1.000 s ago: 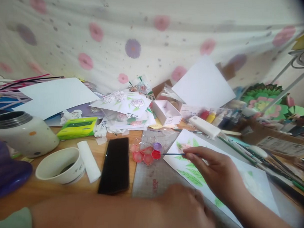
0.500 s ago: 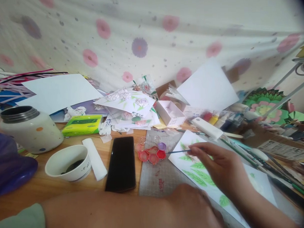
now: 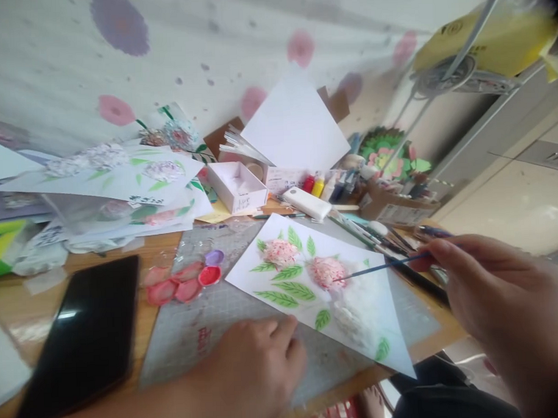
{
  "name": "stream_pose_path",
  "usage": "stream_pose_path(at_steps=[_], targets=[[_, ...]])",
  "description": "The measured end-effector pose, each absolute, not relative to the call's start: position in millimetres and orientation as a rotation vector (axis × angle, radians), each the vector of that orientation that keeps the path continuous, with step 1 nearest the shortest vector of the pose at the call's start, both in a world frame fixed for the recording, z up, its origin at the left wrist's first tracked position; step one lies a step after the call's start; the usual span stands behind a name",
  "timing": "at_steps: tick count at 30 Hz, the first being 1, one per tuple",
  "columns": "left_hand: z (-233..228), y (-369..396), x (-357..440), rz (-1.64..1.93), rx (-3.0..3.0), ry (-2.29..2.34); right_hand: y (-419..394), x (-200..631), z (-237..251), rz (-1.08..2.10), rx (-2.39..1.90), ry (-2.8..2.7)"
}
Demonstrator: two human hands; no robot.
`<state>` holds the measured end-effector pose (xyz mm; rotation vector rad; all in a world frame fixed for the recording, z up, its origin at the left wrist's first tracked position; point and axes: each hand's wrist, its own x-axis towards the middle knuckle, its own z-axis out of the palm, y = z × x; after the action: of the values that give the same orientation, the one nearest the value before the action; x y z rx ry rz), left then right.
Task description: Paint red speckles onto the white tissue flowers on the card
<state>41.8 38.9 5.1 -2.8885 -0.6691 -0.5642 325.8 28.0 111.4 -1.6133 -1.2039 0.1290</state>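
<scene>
My right hand (image 3: pixel 496 287) pinches a thin blue paintbrush (image 3: pixel 381 265), whose tip touches a pink flower on the white painted sheet (image 3: pixel 378 309). The sheet shows two pink flowers, green leaves and a white raised patch. It lies on a grey cutting mat (image 3: pixel 210 321). My left hand (image 3: pixel 257 368) rests curled on the mat, its fingertips at the sheet's near edge. A clear palette (image 3: pixel 185 282) with red, pink and purple paint sits on the mat's left side.
A black phone (image 3: pixel 82 338) lies at the left on the wooden table. Behind are flower paintings (image 3: pixel 113 178), an open white box (image 3: pixel 237 186), paint bottles (image 3: pixel 317 184), a white case (image 3: pixel 306 203), a propped white sheet (image 3: pixel 294 129) and several brushes (image 3: pixel 380 236). A flowered cloth hangs at the back.
The view swung right and closer. My right hand took the brush from the red paint in the palette to a pink flower on the sheet. The cup and jar left view.
</scene>
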Motion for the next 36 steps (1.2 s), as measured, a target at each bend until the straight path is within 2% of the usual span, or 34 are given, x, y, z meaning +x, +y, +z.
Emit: stream_pose_path(at_steps=[5, 10, 14, 17, 25, 30, 36], targets=[[5.7, 34.6, 37.9, -0.551, -2.902, -0.734, 27.8, 348.4, 88.1, 0.069, -1.616, -1.235], [1.3, 36.8, 36.7, -0.626, -2.868, -0.752, 24.7, 352.7, 85.3, -0.01, -1.701, -1.29], [-10.7, 40.4, 37.5, -0.923, -2.82, -0.719, 22.4, 355.0, 83.5, -0.019, -1.698, -1.283], [-19.1, 41.1, 38.5, -1.005, -2.836, -0.765, 21.6, 357.5, 80.9, -0.002, -1.711, -1.332], [-15.8, 40.0, 37.3, -1.023, -2.807, -0.747, 22.8, 347.3, 77.0, -0.073, -1.703, -1.367], [3.5, 42.8, 37.6, -0.776, -2.904, -0.7, 22.0, 341.6, 73.1, -0.106, -1.692, -1.33], [-8.8, 40.7, 36.6, -0.913, -2.861, -0.752, 18.9, 351.0, 73.9, -0.084, -1.733, -1.436]])
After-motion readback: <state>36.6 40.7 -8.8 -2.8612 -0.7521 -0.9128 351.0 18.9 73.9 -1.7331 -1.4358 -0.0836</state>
